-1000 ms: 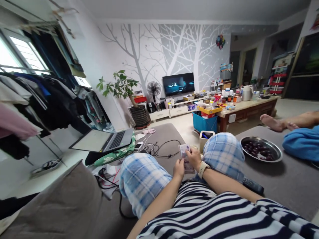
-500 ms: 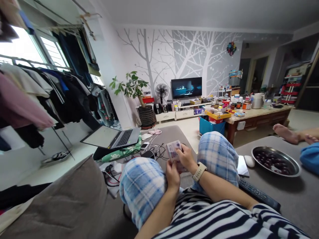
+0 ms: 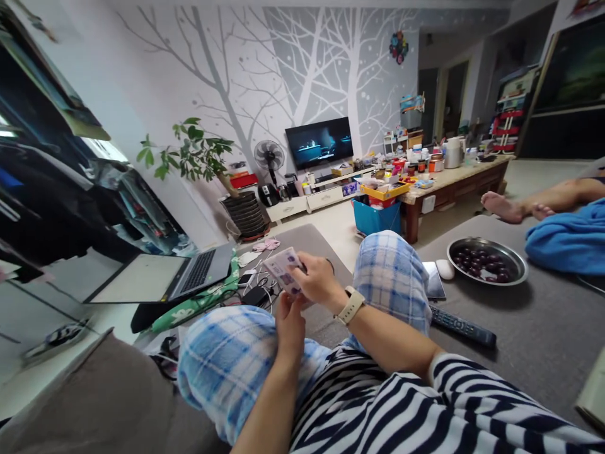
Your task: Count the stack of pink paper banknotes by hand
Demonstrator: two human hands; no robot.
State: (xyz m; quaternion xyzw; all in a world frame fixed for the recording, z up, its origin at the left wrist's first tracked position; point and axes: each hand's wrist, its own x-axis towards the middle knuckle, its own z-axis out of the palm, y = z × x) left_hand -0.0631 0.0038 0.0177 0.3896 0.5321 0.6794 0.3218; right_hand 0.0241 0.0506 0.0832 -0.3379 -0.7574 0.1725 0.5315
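"The view's dipped over the grey sofa (image 3: 319, 243); between the plaid knees (image 3: 390, 268), right hand (image 3: 321, 280) and left hand (image 3: 290, 323) sit further left."
"Holding?"
"The right pinches the banknotes (image 3: 283, 268) above the sofa; the left looks closed on their lower end."
"The step?"
"Handling them, I'd judge; next calls for a light thumb."

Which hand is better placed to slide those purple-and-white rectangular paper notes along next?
Probably the right hand: its thumb lies over the face of the purple-and-white rectangular paper notes, while the left hand is at their lower edge.
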